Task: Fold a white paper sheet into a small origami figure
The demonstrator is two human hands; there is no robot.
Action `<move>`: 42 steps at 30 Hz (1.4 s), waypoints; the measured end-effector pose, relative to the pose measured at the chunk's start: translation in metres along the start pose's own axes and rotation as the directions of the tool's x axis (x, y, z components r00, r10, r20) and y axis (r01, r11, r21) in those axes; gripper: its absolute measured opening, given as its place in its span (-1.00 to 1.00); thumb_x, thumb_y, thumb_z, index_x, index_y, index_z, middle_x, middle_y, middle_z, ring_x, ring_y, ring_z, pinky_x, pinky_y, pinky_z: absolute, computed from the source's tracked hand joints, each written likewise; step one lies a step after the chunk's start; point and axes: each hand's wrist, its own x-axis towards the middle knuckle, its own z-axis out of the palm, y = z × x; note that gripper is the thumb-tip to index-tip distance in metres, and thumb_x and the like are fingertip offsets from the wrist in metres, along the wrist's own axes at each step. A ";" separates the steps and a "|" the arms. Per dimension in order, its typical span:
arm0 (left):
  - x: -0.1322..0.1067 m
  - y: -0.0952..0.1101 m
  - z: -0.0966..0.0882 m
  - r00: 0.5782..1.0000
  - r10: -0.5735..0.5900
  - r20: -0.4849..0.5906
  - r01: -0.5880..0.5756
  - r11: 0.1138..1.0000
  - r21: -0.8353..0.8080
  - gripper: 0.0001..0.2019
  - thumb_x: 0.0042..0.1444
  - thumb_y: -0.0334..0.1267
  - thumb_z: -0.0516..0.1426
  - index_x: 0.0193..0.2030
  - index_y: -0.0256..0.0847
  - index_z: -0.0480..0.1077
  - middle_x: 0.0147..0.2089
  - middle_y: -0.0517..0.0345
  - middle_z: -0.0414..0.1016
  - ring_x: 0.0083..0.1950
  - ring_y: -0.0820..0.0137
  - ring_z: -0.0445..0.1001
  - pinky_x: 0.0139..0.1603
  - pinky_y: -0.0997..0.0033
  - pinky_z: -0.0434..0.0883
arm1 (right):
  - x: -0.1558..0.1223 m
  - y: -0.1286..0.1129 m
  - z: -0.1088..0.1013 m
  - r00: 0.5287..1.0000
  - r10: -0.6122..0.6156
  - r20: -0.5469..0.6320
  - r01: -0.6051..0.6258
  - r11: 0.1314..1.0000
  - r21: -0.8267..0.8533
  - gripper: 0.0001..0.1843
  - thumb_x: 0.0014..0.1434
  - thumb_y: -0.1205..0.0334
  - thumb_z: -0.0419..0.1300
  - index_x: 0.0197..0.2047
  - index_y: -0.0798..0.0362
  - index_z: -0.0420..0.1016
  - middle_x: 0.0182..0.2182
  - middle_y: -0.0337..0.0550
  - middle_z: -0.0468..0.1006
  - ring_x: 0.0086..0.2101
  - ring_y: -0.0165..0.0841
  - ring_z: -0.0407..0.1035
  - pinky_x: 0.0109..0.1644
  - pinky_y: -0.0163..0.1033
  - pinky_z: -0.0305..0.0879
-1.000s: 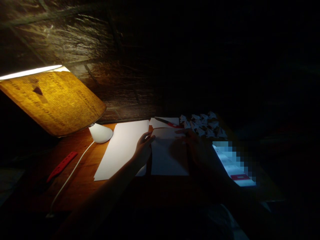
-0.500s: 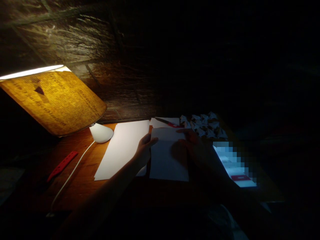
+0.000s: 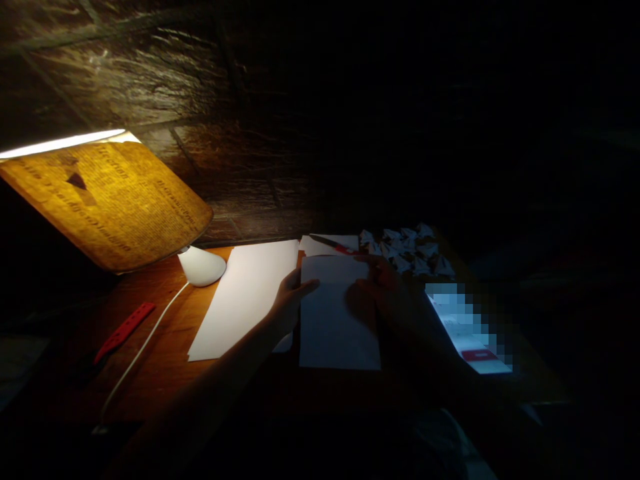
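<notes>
Between my two hands is a sheet of white paper point(image 3: 340, 327), partly in shadow, with a faint crease line across its upper part. My left hand point(image 3: 293, 293) grips its left edge, thumb on top and fingers underneath. On the opposite edge, my right hand point(image 3: 387, 290) holds the sheet, though it is dark and its fingers show only in part. A stack of white paper point(image 3: 250, 293) lies just left of the held sheet. Behind it, a knife with a red handle point(image 3: 345, 249) rests across more white paper point(image 3: 320, 243).
At the left stands a lit lamp point(image 3: 115, 200) with a white base point(image 3: 203, 267) and a cord point(image 3: 145, 353). A red object point(image 3: 127, 327) lies by the cord. Several folded paper pieces point(image 3: 410, 250) sit at the back right, and a glowing screen point(image 3: 465, 333) is at right.
The held sheet's near edge has come slightly lower, towards me. My left thumb has shifted a little to the right and down. Both hands keep their grip; other things stay put.
</notes>
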 end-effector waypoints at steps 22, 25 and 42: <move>-0.001 0.000 0.002 0.999 -0.015 -0.031 0.016 0.999 0.029 -0.53 -0.19 -0.26 0.47 -0.08 -0.25 0.56 -0.25 0.02 0.65 -0.33 0.28 0.59 -0.29 0.32 0.54 | 0.002 -0.002 0.002 0.999 0.025 -0.032 -0.025 1.000 0.009 -0.35 -0.05 0.24 0.27 0.17 -0.06 0.42 -0.39 -0.28 0.41 -0.40 -0.35 0.28 -0.33 -0.21 0.30; -0.001 0.000 0.002 0.999 -0.020 -0.034 0.021 1.000 0.017 -0.50 -0.21 -0.27 0.48 -0.07 -0.26 0.57 -0.24 0.02 0.66 -0.32 0.26 0.59 -0.27 0.30 0.54 | 0.002 -0.002 0.002 0.999 0.010 -0.037 -0.011 1.000 -0.015 -0.38 -0.05 0.25 0.26 0.14 -0.04 0.45 -0.32 -0.23 0.46 -0.38 -0.34 0.30 -0.29 -0.19 0.32; 0.004 -0.008 -0.004 0.999 -0.006 -0.034 0.007 1.000 0.026 -0.49 -0.20 -0.23 0.48 -0.05 -0.29 0.56 -0.21 0.00 0.68 -0.30 0.26 0.61 -0.27 0.33 0.54 | 0.004 0.004 0.000 0.999 0.011 -0.033 -0.013 0.999 -0.052 -0.46 -0.03 0.22 0.26 0.07 -0.01 0.42 -0.37 -0.23 0.43 -0.36 -0.30 0.35 -0.30 -0.20 0.31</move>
